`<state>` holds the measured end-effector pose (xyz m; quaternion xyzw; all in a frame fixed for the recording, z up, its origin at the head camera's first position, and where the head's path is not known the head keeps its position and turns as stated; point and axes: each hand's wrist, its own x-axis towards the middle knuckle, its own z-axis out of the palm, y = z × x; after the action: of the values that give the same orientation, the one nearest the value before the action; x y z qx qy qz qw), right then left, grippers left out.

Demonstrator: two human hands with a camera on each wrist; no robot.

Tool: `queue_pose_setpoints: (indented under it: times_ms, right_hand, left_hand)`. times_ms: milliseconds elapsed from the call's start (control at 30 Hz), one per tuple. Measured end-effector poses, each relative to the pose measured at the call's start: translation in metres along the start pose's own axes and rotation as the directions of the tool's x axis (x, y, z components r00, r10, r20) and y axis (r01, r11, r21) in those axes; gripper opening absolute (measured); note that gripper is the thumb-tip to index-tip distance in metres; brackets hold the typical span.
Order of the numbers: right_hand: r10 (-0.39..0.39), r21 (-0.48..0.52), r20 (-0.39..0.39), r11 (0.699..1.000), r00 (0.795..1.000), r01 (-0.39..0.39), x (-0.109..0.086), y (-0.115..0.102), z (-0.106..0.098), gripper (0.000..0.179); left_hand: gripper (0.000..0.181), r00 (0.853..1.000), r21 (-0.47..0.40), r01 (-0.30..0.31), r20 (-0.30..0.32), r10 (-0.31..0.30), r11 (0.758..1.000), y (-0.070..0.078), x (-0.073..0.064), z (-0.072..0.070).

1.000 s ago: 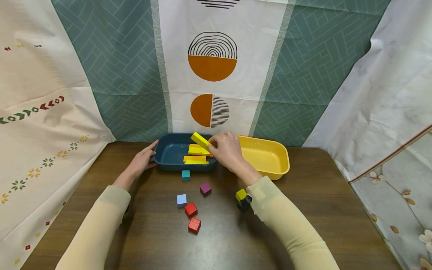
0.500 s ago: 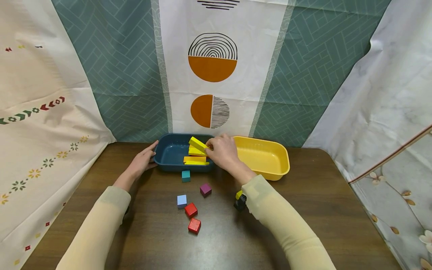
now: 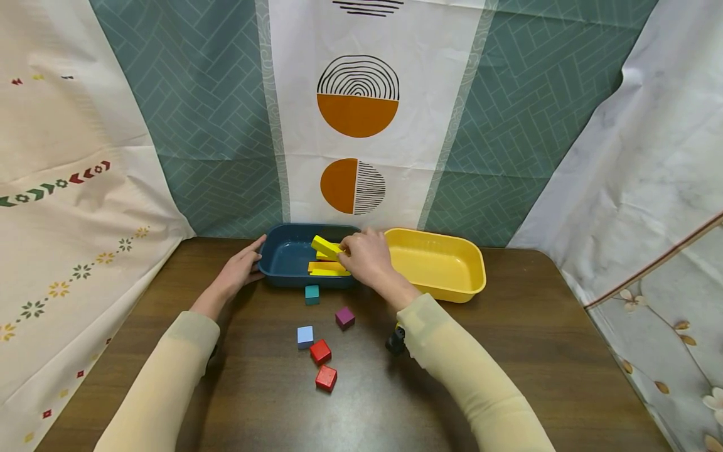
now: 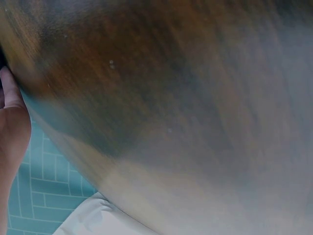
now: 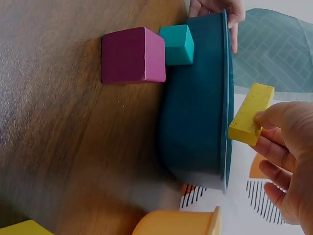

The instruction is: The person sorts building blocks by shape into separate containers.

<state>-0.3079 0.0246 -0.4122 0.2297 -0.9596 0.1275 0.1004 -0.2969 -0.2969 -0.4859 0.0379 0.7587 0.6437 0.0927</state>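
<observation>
My right hand pinches a yellow rectangular block between thumb and fingers. In the right wrist view the block is tilted beside the rim of the dark blue tray. From the head view it overlaps the right part of that tray, where several yellow and orange blocks lie, partly covered by the held block and my hand. My left hand rests against the tray's left end with fingers extended along it. Just its edge shows in the left wrist view, where most of the frame is bare table.
A yellow tray stands right of the blue one. In front lie a teal cube, a purple cube, a light blue cube and two red cubes. A yellow cube sits near my right forearm. Cloth hangs behind.
My right hand has moved a little left and lowered the yellow block toward the blocks in the blue tray. My left hand has stayed at the tray's end.
</observation>
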Motion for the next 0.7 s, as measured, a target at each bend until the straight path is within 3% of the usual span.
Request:
queue_pose_setpoints:
  times_ms: [333,700]
  right_hand:
    - [-0.026,-0.041,0.010,0.999,1.000,0.027,0.0009,-0.0046,0.0057,0.027]
    - [0.021,0.008,-0.027,1.000,0.999,-0.021,0.0022,0.0028,0.0031,0.037]
  left_hand:
    - [0.059,1.000,-0.001,0.007,0.001,-0.007,1.000,-0.0005,0.0002,0.0000]
    - [0.059,1.000,-0.004,0.006,-0.007,-0.006,1.000,-0.0005,0.0002,-0.0003]
